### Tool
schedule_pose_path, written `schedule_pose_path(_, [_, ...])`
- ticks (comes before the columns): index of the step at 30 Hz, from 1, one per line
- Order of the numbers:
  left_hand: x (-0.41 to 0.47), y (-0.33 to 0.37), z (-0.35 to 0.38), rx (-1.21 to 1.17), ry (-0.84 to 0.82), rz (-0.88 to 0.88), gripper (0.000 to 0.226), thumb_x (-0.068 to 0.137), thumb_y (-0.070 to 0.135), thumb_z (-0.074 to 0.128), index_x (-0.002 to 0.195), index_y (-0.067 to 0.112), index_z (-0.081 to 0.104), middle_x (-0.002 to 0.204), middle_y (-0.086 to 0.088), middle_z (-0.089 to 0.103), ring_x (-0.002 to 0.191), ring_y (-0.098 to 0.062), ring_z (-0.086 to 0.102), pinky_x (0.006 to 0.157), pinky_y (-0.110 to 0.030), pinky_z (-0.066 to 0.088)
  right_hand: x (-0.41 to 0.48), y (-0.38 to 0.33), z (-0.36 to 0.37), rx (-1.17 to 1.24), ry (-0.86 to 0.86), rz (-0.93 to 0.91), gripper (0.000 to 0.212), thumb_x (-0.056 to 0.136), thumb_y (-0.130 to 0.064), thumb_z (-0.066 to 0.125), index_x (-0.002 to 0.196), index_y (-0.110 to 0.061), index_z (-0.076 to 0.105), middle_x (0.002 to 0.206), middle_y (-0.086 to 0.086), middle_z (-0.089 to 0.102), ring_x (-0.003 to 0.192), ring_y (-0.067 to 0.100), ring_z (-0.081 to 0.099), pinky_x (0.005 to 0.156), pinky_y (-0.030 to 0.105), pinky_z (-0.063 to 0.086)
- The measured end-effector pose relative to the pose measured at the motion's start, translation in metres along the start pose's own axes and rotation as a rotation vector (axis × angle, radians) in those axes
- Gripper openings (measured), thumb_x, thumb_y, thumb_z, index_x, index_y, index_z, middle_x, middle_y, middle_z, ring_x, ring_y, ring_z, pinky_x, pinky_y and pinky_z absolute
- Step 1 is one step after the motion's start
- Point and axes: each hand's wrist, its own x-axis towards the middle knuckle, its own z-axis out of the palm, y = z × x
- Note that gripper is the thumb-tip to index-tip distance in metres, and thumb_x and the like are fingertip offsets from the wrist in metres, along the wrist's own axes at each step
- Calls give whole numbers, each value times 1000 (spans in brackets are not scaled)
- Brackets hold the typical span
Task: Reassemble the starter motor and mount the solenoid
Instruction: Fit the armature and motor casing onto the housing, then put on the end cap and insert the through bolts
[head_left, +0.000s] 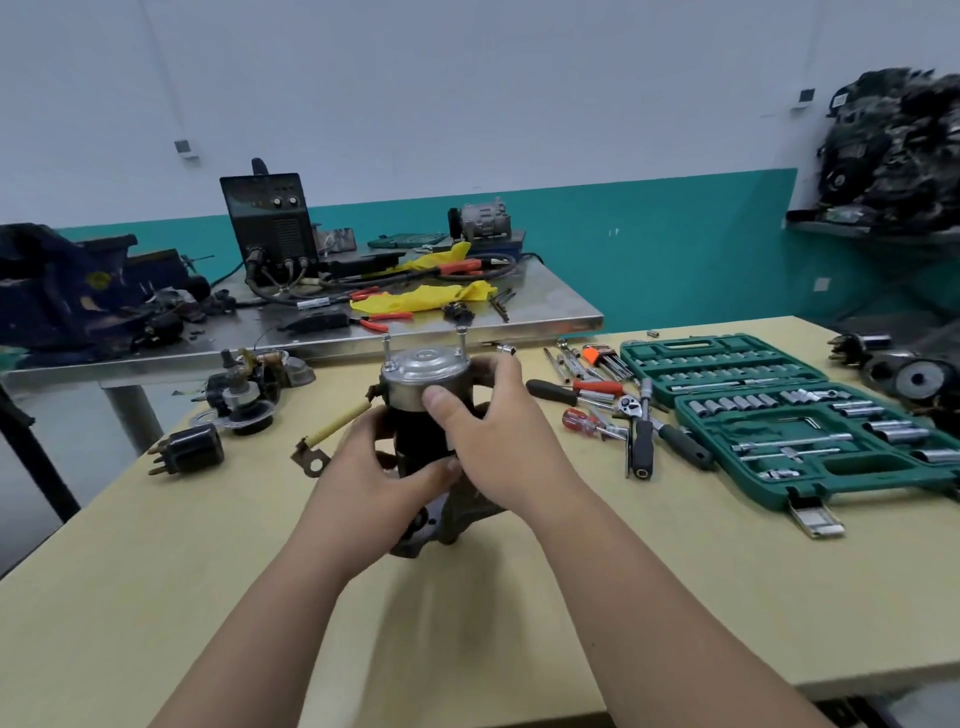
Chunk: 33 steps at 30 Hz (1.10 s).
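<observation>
The starter motor (421, 441) stands upright on the tan table (467, 613), black body on a grey nose housing (462, 514). A silver end cap (423, 376) sits on top, with two long through bolts (385, 347) sticking up from it. My left hand (371, 467) grips the black body from the left. My right hand (493, 436) wraps the right side, thumb pressed on the cap's rim. A cream-sleeved lead with a metal lug (322, 441) hangs out to the left. A black solenoid (187, 449) with brass studs lies at the left edge.
Other starter parts (244, 395) lie behind the solenoid. Screwdrivers and a ratchet (623, 415) lie right of the motor, beside an open green socket set (800, 421). A steel bench (311, 332) behind carries a vise, a welder and yellow cloth. More dark parts (904, 369) sit far right.
</observation>
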Motion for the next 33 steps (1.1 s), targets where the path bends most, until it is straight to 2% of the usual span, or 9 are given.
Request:
schedule_pose_path(2, [9, 9, 3, -8, -30, -30, 53, 58, 56, 78, 99, 43, 47, 82, 23, 67, 69, 2, 67, 47, -20, 48, 3, 7, 2, -41, -2, -22, 50, 83, -53, 59, 124, -40, 34, 113, -19, 54, 102, 5, 53, 73, 20, 42])
schedule_pose_path(6, [31, 21, 15, 40, -50, 21, 55, 59, 47, 74, 111, 39, 58, 91, 19, 70, 84, -1, 67, 68, -28, 56, 8, 22, -1, -40, 77, -94, 47, 82, -55, 58, 124, -41, 40, 126, -15, 50, 106, 1, 47, 74, 13, 35])
schedule_pose_path(10, [44, 24, 39, 109, 111, 15, 68, 55, 52, 78, 113, 33, 50, 88, 23, 62, 79, 5, 57, 60, -25, 46, 19, 34, -22, -47, 112, -51, 31, 87, -55, 52, 107, -31, 54, 107, -11, 62, 96, 8, 57, 74, 24, 46])
schedule_pose_path(12, [52, 26, 43, 181, 30, 24, 71, 48, 57, 78, 108, 35, 48, 89, 22, 61, 79, 4, 57, 60, -26, 47, 28, 46, -48, -193, 147, 53, 34, 91, -53, 46, 95, -23, 61, 89, -5, 67, 82, 17, 62, 74, 38, 52])
schedule_pose_path(14, [61, 28, 40, 352, -70, 28, 71, 47, 59, 77, 105, 36, 45, 89, 20, 59, 79, -2, 56, 62, -29, 49, 35, 65, -84, -537, 197, 218, 37, 93, -51, 42, 96, -19, 61, 80, 0, 65, 74, 22, 62, 69, 37, 52])
schedule_pose_path(17, [66, 18, 35, 677, -180, 102, 70, 51, 60, 75, 109, 34, 45, 88, 18, 56, 78, -8, 56, 62, -31, 51, 37, 104, -122, -990, 269, 464, 42, 92, -51, 41, 106, -13, 52, 91, 6, 61, 79, 27, 58, 67, 35, 47])
schedule_pose_path(22, [77, -3, 19, 892, -257, 136, 72, 54, 58, 77, 115, 37, 43, 89, 18, 55, 77, -8, 55, 57, -26, 45, 40, 141, -117, -1185, 85, 574, 70, 87, -60, 47, 135, -9, 39, 127, 11, 55, 102, 28, 59, 66, 35, 39])
schedule_pose_path(28, [93, -13, 5, 983, -388, 93, 78, 59, 56, 77, 120, 34, 35, 90, 20, 50, 80, -10, 54, 58, -26, 42, 43, 146, -128, -1006, 143, 596, 27, 91, -38, 44, 105, -18, 56, 79, 0, 53, 73, 23, 52, 58, 30, 36])
schedule_pose_path(33, [91, -38, 16, 1254, -455, 198, 73, 71, 38, 74, 131, 22, 35, 122, 1, 51, 107, -22, 51, 81, -33, 48, 34, 142, -142, -265, 380, 526, 31, 90, -26, 40, 88, -3, 61, 64, 9, 56, 61, 25, 52, 56, 29, 39])
